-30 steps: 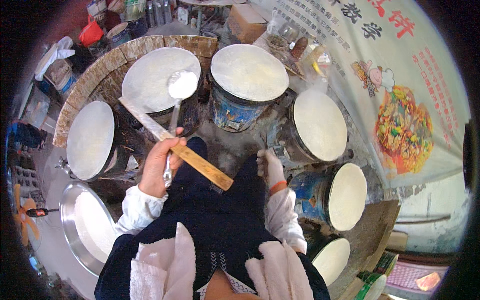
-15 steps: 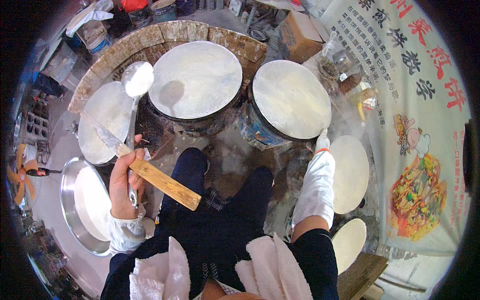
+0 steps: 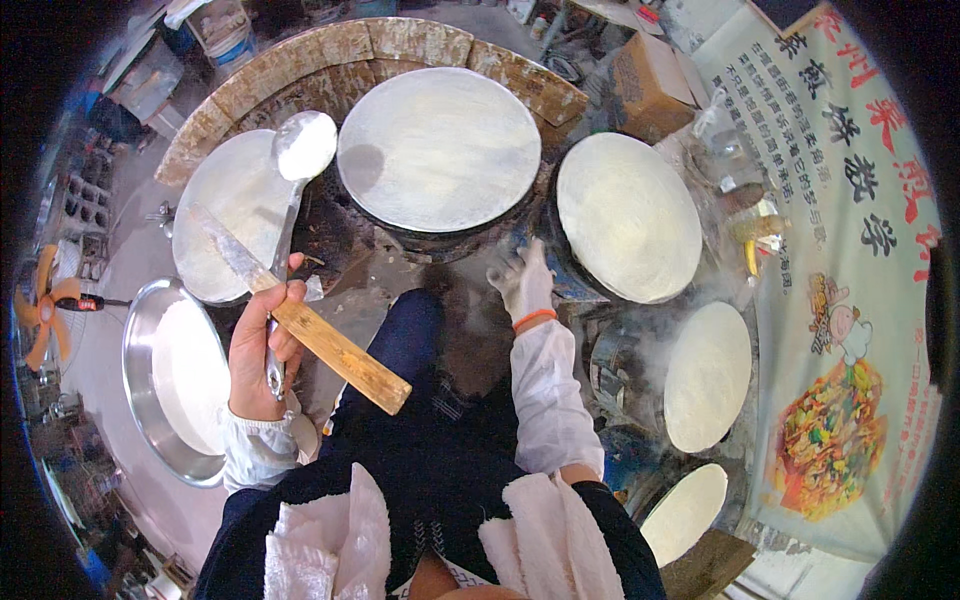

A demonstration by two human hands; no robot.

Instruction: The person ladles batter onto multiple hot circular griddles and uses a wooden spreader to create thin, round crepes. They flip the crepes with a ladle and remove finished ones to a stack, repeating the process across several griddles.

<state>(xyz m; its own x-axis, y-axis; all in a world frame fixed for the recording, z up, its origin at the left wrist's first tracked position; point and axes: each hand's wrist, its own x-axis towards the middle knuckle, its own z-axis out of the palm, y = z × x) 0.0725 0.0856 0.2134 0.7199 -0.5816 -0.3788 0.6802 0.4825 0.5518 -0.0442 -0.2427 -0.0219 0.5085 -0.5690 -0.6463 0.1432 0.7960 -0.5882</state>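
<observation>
My bare left hand [image 3: 262, 352] is closed round two tools. One is a metal ladle [image 3: 304, 150] with a white-coated bowl, raised over the gap between the left griddle [image 3: 225, 195] and the middle griddle [image 3: 440, 150]. The other is a flat-bladed scraper [image 3: 345, 355] with a wooden handle, lying aslant across the ladle's handle. On my right hand [image 3: 525, 280] is a whitish glove with an orange band at the wrist. Its fingers are apart and hold nothing, just left of the right griddle [image 3: 630, 215]. Thin pale layers cover the round griddle tops.
A steel basin [image 3: 140, 375] of white batter [image 3: 190, 385] stands at my left. Two more pale-topped griddles, an upper one [image 3: 708, 375] and a lower one [image 3: 685, 515], curve down my right side amid steam. Beyond the griddles runs a curved wooden barrier [image 3: 330, 50]; a printed banner [image 3: 745, 95] hangs right.
My right hand has left the right griddle's rim and come leftward, into the gap before the middle griddle. My left hand keeps hold of both tools. The whole view has shifted slightly.
</observation>
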